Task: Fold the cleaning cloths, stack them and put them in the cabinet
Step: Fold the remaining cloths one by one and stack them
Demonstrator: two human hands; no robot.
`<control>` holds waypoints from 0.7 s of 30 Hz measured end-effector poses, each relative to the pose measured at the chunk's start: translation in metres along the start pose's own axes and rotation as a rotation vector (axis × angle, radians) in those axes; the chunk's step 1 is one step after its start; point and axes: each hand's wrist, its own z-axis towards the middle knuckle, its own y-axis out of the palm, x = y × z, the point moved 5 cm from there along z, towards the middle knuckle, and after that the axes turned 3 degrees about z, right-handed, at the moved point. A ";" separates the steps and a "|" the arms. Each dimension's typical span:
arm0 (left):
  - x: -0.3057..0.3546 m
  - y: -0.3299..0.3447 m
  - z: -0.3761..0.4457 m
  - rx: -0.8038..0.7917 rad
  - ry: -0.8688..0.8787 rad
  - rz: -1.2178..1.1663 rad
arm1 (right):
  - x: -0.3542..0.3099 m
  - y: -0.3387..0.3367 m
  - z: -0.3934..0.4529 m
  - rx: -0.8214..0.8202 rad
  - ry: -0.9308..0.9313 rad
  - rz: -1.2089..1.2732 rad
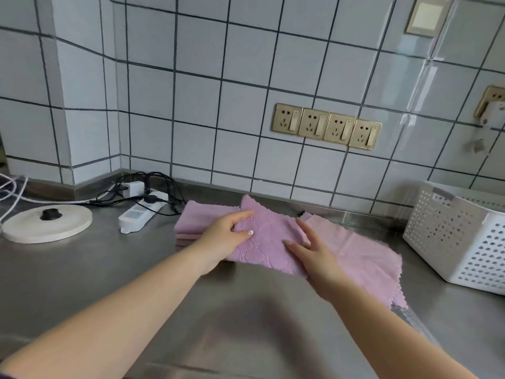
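Note:
A folded pink cleaning cloth (269,236) lies across the steel counter (82,269), partly over a stack of folded pink cloths (196,217) at its left. My left hand (226,236) holds the folded cloth's left edge, thumb on top and fingers lying along it. My right hand (311,250) rests flat on the cloth's right part with straight fingers. To the right lies a pile of flat, unfolded pink cloths (366,258) with zigzag edges. No cabinet is in view.
A white perforated basket (453,236) stands at the right. A white power strip (142,212) with black cables and a round white base (46,222) sit at the left. Wall sockets (325,125) line the tiled backsplash.

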 end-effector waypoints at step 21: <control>-0.054 -0.124 0.090 0.068 -0.206 0.695 | -0.021 0.124 0.126 -0.111 -0.009 -0.419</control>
